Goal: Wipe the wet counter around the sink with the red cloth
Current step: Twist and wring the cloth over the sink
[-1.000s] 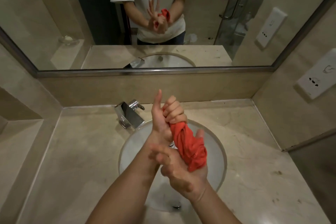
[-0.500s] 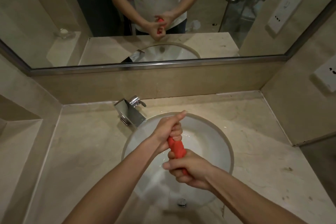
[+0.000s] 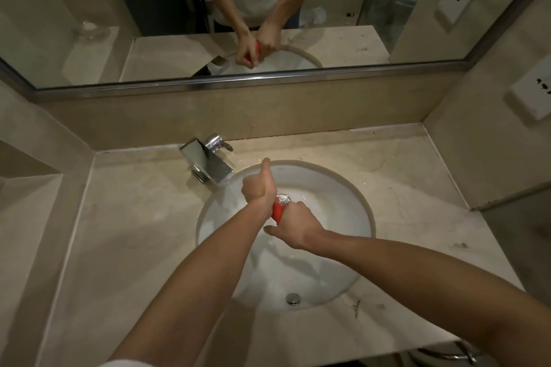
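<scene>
Head view: both hands, left [image 3: 258,188] and right [image 3: 293,225], grip red cloth [image 3: 278,211] over sink [image 3: 343,188].

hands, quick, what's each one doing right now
left hand: closed on the red cloth, thumb out.
right hand: closed on the same cloth.

My forearms were bare from wrist to past the elbow, and both hands, left [image 3: 258,187] and right [image 3: 295,225], wore no rings, watch or gloves. A sliver of white short sleeve [image 3: 119,363] showed at my left arm. In the wall mirror [image 3: 343,48] my pale shirt appeared.
</scene>
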The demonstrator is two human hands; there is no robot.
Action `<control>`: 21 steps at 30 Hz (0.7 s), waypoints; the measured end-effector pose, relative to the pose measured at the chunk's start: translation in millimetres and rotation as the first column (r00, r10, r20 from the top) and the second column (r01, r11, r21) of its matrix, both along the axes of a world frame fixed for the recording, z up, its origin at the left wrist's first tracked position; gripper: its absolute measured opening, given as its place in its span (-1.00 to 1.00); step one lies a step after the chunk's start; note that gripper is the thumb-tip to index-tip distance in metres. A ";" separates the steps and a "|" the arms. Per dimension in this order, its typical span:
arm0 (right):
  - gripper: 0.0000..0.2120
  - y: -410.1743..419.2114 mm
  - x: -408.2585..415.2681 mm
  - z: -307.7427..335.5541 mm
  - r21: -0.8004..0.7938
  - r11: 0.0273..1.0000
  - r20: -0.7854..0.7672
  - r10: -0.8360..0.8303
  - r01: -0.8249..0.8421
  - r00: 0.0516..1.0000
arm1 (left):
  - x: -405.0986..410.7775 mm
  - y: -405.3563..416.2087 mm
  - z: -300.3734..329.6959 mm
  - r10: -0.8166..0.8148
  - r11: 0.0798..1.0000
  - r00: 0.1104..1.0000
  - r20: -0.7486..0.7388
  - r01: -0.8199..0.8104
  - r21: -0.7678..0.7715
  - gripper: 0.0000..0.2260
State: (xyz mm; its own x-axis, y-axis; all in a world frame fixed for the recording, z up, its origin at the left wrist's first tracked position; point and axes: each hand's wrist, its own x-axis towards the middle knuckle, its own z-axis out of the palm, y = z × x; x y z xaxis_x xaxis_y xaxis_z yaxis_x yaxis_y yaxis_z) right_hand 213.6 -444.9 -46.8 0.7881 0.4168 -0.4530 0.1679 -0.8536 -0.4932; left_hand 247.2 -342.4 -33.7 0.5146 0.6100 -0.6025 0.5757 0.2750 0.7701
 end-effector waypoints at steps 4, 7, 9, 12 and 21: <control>-0.87 1.4 -8.0 2.0 -0.311 0.912 0.172 0.332 -0.269 0.927 | -14.3 0.0 -21.3 0.090 0.995 0.980 -0.175 -0.082 0.053 -0.45; -0.85 5.9 -13.9 4.0 -0.408 0.855 0.210 0.429 -0.320 0.879 | -23.6 7.9 -27.4 0.127 0.991 0.962 -0.240 -0.131 -0.001 -0.49; -0.86 6.8 -15.3 3.2 -0.393 0.875 0.208 0.384 -0.282 0.900 | -24.9 13.5 -27.4 0.094 0.989 0.974 -0.208 -0.115 -0.093 -0.49; -0.69 3.3 -10.9 9.7 -0.218 0.959 -0.033 0.176 -0.179 0.984 | -30.1 24.0 -17.4 0.028 0.950 0.991 -0.128 -0.066 -0.307 -0.53; -0.62 -53.2 -36.6 48.7 0.371 0.823 -0.613 -0.132 0.431 0.779 | -82.3 49.3 20.0 -0.456 0.781 0.879 0.141 0.471 -0.411 -0.52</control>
